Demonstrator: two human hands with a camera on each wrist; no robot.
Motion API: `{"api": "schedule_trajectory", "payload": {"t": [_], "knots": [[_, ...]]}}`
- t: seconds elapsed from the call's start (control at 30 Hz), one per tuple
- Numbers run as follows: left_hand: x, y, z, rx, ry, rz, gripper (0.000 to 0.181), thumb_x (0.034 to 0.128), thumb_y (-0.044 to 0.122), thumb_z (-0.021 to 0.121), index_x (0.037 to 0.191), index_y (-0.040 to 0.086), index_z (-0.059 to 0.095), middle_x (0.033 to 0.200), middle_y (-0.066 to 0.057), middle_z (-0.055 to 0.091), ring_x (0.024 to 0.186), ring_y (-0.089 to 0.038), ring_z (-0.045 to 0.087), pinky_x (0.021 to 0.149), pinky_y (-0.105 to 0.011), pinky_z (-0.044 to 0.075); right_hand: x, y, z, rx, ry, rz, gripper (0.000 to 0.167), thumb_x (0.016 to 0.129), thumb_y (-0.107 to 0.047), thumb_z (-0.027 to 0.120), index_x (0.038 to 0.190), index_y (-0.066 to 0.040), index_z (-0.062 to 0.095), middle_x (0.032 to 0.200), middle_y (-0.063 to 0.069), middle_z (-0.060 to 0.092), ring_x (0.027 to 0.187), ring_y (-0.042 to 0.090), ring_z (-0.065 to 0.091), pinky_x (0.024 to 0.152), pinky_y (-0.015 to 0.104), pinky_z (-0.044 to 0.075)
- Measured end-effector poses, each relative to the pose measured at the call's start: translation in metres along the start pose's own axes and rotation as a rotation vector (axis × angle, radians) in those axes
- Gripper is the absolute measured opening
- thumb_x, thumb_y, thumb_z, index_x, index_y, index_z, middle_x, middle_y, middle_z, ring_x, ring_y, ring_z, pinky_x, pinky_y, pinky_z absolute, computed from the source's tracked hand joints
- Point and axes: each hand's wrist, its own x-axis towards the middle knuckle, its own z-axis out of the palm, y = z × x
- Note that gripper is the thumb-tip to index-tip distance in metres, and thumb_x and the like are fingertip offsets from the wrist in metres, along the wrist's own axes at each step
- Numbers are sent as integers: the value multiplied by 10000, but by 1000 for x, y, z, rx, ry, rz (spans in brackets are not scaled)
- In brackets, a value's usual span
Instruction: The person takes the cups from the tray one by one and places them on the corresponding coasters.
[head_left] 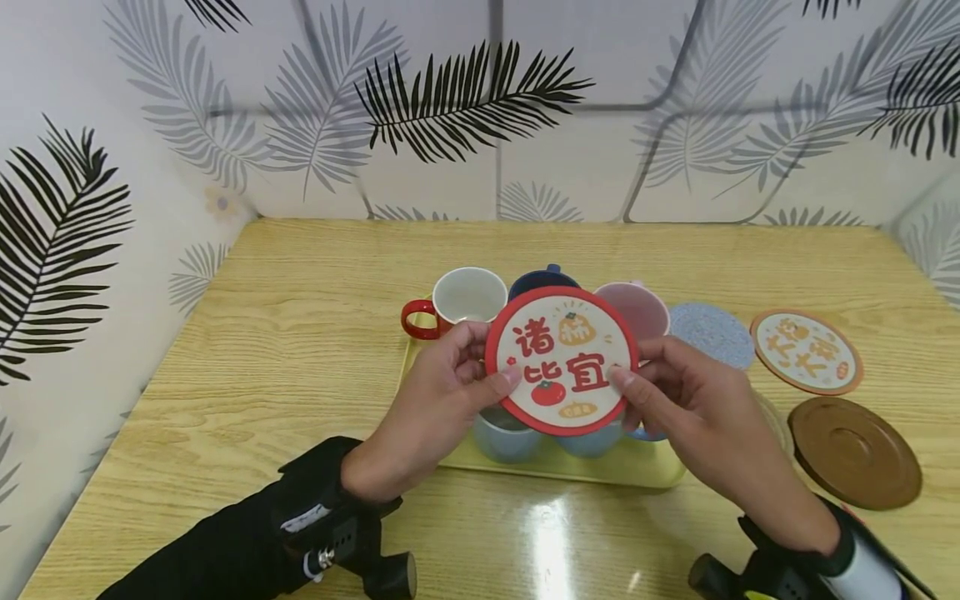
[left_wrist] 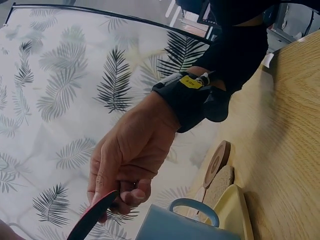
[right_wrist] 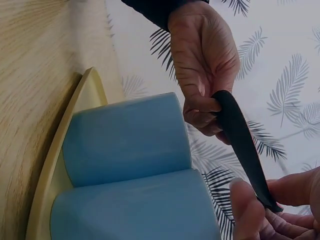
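Note:
A round coaster (head_left: 567,360) with a red rim, red characters and a tomato picture is held up above the mugs. My left hand (head_left: 438,396) pinches its left edge, thumb on the printed face. At the opposite edge, my right hand (head_left: 705,412) pinches it the same way. The right wrist view shows the coaster's dark underside (right_wrist: 242,145). Below lies a yellow tray (head_left: 525,473) carrying several mugs. Behind the coaster are a red-handled white mug (head_left: 468,293), a dark blue mug (head_left: 545,280) and a pink mug (head_left: 637,310). Light blue mugs (head_left: 506,442) stand in front, partly hidden.
Right of the tray lie a speckled blue-grey coaster (head_left: 711,333), an orange-rimmed coaster (head_left: 807,352) and a brown round coaster (head_left: 855,450). A beige disc (head_left: 776,421) is partly covered by my right hand. The wooden table (head_left: 300,283) meets a leaf-patterned curtain (head_left: 450,175) behind.

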Motion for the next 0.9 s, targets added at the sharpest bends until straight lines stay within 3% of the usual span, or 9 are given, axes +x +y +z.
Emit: {"api": "schedule_trajectory", "payload": {"t": [0.37,0.63,0.77,0.9], "knots": [[-2,0,0,-10,-30,5,425,960,-5,649,1354,-26,489,1148,-188,613,993,-204,646,863,-307,569,2,-1,-1,163,-47,46,166,989,-19,620,1140,43,595,831,46,720,649,182,698,596,312,583],[-2,0,0,-5,-42,7,438,956,-10,654,1360,-24,488,1147,-181,610,990,-193,647,834,-276,568,2,-1,-4,175,-41,41,173,986,1,613,1150,50,584,830,47,710,647,178,699,612,304,583],[-3,1,-2,54,-35,33,457,941,16,687,1360,-14,507,1148,-165,607,1000,-209,638,838,-273,564,1,-1,-6,154,-10,43,179,984,9,612,1156,52,583,830,40,703,636,175,695,612,291,580],[-4,4,-8,144,11,62,487,938,68,704,1383,15,515,1177,-142,599,1040,-230,613,882,-291,545,1,0,-10,141,56,63,177,981,17,615,1153,52,590,812,38,701,615,168,682,613,261,573]]}}
